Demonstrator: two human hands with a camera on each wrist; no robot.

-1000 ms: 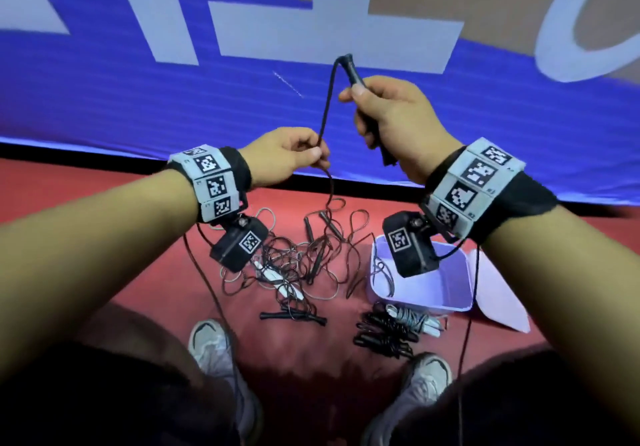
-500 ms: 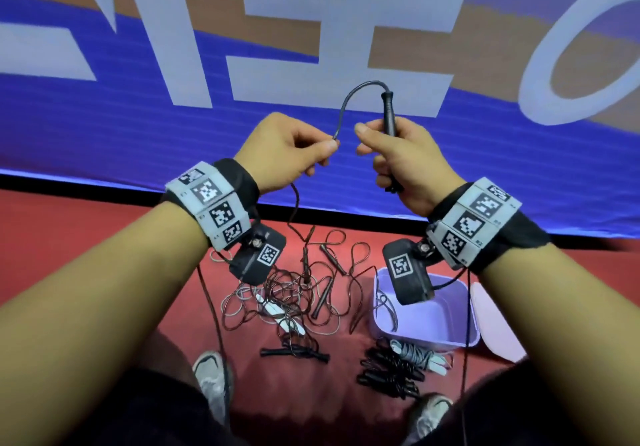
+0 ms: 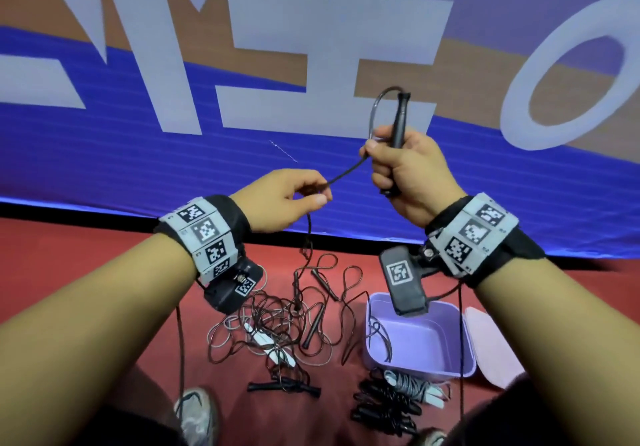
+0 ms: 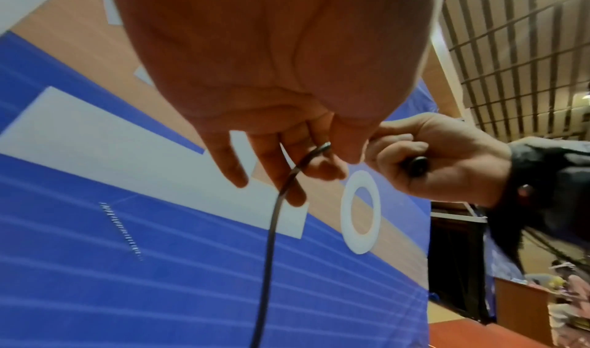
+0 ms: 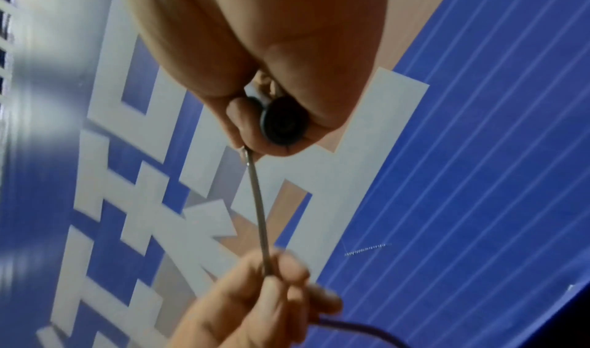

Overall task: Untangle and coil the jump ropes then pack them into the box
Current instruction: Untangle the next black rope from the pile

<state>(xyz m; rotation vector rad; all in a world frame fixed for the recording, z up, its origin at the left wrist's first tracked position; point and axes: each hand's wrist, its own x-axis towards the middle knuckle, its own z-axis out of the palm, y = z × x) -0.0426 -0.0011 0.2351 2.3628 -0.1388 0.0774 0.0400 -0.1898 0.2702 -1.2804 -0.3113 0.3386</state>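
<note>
My right hand grips a black jump-rope handle upright at chest height and pins the cord's first loop against it with the thumb. The black cord runs left and down to my left hand, which pinches it between thumb and fingers. In the left wrist view the cord hangs down from those fingers. The handle's round butt shows in the right wrist view. From my left hand the cord drops to a tangled pile of ropes on the red floor. The lilac box stands open to the pile's right.
Two coiled ropes, one black and one grey-white, lie in front of the box. The box's lid lies at its right. Another bundled black rope rests near my shoes. A blue banner wall rises behind.
My hands came together, then parted: the left hand has slid down and left along the cord, and the right hand now holds a small loop against the upright handle.
</note>
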